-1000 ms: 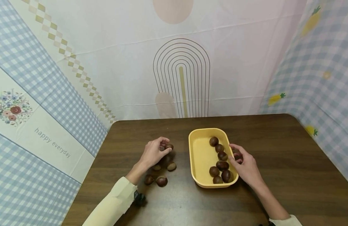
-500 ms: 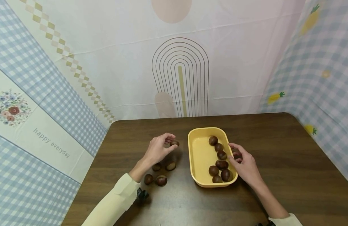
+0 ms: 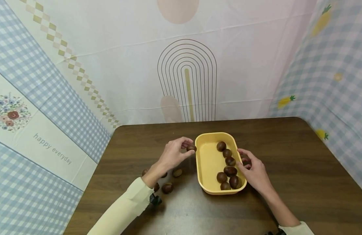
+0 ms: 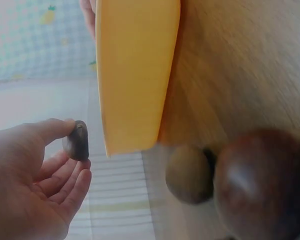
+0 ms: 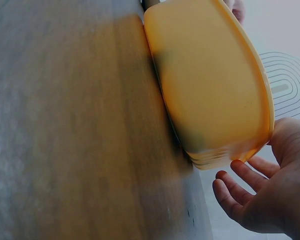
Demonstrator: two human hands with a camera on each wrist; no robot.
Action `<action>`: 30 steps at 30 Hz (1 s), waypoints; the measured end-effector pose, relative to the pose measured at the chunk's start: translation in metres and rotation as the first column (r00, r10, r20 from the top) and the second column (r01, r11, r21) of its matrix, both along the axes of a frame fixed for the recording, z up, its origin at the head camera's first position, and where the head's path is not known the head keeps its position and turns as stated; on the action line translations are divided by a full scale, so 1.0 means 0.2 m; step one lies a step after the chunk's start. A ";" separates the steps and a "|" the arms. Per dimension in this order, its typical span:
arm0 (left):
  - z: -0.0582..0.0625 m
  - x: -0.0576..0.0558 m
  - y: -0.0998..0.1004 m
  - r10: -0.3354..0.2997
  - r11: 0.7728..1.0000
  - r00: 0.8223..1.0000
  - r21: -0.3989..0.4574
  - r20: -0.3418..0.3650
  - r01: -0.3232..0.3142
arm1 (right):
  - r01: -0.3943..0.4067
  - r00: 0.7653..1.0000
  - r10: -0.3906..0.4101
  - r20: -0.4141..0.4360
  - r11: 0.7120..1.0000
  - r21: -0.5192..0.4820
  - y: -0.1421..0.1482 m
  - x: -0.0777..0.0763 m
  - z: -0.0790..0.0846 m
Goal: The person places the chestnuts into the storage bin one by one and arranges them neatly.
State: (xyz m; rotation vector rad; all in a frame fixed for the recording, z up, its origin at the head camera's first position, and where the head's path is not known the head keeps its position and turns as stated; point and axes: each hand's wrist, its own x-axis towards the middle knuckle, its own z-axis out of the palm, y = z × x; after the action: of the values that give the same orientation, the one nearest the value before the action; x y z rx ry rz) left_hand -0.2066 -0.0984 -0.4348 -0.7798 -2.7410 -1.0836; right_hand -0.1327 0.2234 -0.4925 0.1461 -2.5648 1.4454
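My left hand (image 3: 172, 155) pinches a brown chestnut (image 3: 191, 148) between thumb and fingertips, right at the left rim of a yellow plastic container (image 3: 206, 163). The left wrist view shows the same chestnut (image 4: 77, 142) beside the container's wall (image 4: 135, 75). On the far side, my right hand (image 3: 255, 171) holds the right rim, its fingers on the outer wall; in the right wrist view the thumb is hidden behind the rim. Several chestnuts (image 3: 230, 171) lie inside, along the container's right side.
Several loose chestnuts (image 3: 167, 188) lie on the dark wooden table (image 3: 186, 212) below my left forearm, which partly covers them. A patterned white cloth (image 3: 125, 81) hangs behind the table, with blue checked cloth at both sides.
My left hand has carried the chestnut up and to the right, from over the loose chestnuts to the container's left rim. My right hand has stayed at the right rim.
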 end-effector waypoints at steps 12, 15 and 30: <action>-0.02 0.01 0.19 -0.074 0.993 0.997 -0.091 -0.007 0.073 | 0.004 1.000 -0.004 0.025 1.000 -0.001 0.00 0.00 0.01; -0.03 0.01 0.23 -0.080 0.991 0.997 -0.108 0.008 0.080 | 0.004 0.999 -0.004 0.035 1.000 -0.003 0.00 0.00 0.01; -0.09 0.03 0.38 -0.115 0.974 0.993 -0.195 -0.005 0.112 | 0.008 0.999 -0.008 0.041 1.000 0.002 0.00 0.00 0.01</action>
State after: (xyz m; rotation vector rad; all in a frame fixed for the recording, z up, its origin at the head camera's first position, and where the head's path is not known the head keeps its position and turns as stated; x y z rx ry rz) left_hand -0.2009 -0.0219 -0.4538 -0.9771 -2.8505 -0.8307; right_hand -0.1329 0.2224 -0.4902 0.1067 -2.5961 1.4583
